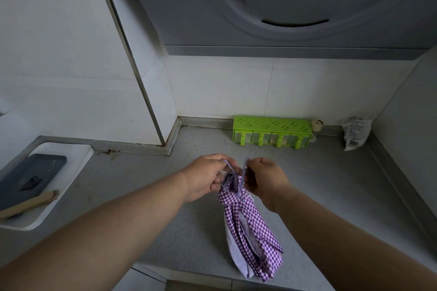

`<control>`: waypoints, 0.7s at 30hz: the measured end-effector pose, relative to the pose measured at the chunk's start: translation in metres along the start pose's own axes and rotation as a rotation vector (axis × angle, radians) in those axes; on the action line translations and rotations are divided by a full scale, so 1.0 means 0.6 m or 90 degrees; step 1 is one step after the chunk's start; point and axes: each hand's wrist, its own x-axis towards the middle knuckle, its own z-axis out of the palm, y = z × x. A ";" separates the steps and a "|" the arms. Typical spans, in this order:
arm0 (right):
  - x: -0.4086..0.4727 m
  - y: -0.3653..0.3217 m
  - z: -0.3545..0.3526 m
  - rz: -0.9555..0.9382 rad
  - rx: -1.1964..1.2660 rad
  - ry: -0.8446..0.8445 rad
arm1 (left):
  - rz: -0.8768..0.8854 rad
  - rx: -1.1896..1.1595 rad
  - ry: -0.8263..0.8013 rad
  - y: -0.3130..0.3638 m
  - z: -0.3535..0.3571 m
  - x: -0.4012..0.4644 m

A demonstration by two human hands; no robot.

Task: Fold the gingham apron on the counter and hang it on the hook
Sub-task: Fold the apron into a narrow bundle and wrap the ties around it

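Folded gingham apron (250,231) hangs limp over the surface's (165,208) front edge; left hand (208,177) and right hand (264,179) pinch its soft, light strap loop.

Two bare forearms, hands (208,176) without rings, no sleeves visible

- The grey speckled stone counter (132,179) ran along the white tiled wall.
- A green plastic box with little holes (272,131) sat at the back.
- A crinkly white bag (356,133) leaned in the far right corner.
- A white tray (78,156) sat on the left.
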 end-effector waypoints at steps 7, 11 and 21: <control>0.014 0.005 0.023 0.179 0.190 0.068 | -0.068 -0.014 0.000 -0.003 0.001 0.010; 0.025 0.011 0.028 0.061 0.071 0.050 | -0.133 -0.070 -0.025 -0.004 0.007 0.020; 0.043 -0.003 0.010 -0.329 -0.591 -0.139 | -0.260 -0.156 -0.078 -0.011 -0.018 0.038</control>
